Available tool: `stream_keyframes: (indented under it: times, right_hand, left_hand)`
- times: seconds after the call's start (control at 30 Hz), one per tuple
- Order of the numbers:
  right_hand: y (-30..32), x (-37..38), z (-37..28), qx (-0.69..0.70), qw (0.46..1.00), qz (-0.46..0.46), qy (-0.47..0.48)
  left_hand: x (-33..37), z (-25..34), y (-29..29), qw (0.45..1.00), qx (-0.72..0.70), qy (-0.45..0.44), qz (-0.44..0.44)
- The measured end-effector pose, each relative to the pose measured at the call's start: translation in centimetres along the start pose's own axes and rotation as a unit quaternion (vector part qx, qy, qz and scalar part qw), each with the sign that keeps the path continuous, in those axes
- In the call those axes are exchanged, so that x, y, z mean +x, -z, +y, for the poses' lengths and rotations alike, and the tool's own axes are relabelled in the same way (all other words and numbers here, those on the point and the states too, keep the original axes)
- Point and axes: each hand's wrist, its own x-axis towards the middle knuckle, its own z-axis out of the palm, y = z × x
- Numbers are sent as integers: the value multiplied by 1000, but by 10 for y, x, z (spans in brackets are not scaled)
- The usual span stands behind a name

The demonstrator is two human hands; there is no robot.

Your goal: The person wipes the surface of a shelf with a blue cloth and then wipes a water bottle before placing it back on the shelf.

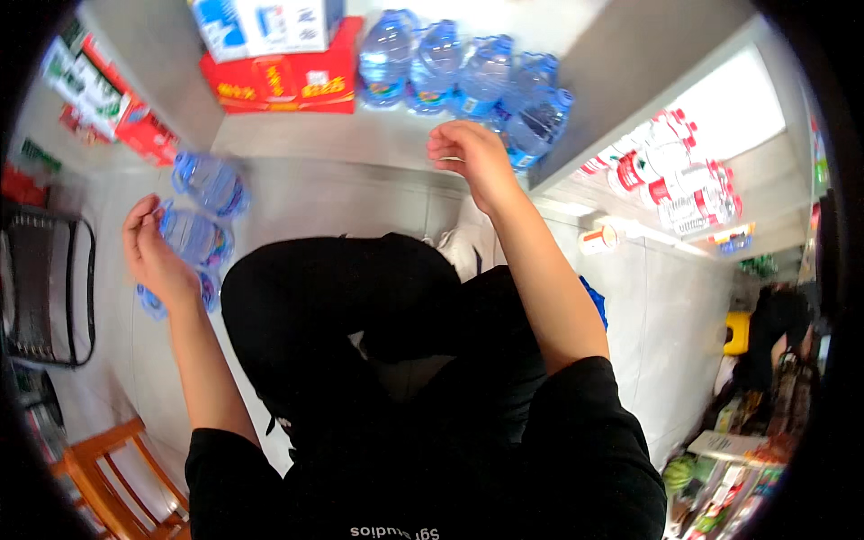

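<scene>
My left hand (157, 256) is over the floor at the left, fingers loosely bent and apart, beside a large blue-tinted water bottle (196, 236). Another such bottle (212, 183) lies just beyond it, and a third one (209, 290) is partly hidden by my wrist. My right hand (477, 160) hangs in front of the low shelf, fingers half curled with nothing visible in them. Several similar water bottles (486, 76) stand in a group on that shelf, just past my right fingertips.
A red box (288, 90) with a white and blue carton (268, 27) on top stands left of the shelved bottles. Packs of red-capped bottles (679, 184) fill the right bay. A paper cup (598, 238), black chair (54, 283) and wooden chair (117, 477) stand around me. A person (774, 333) is far right.
</scene>
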Motion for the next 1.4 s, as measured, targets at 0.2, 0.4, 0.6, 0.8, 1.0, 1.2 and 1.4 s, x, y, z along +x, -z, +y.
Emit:
stream_keyframes:
  times: [0.2,0.4,0.6,0.8,1.0,1.2,1.4]
  right_hand:
    - [102,9,5,-39,955,227,186]
    - [138,23,15,-107,879,376,272]
    - [143,41,21,-196,856,361,314]
    - [161,55,42,-152,875,363,282]
    - [162,64,46,-74,894,367,247]
    - [163,67,53,-79,892,357,266]
    - [154,55,43,-134,880,365,274]
  left_hand:
    - [-36,14,-150,963,-44,10,-266]
    - [-103,-7,-269,892,-82,45,-442]
    - [-177,-30,-367,844,-129,120,-506]
    - [-217,-54,-430,870,-92,103,-473]
    - [-223,-59,-453,838,-196,165,-482]
    - [-226,-65,-448,840,-226,182,-458]
    - [-218,-60,-423,866,-232,180,-404]
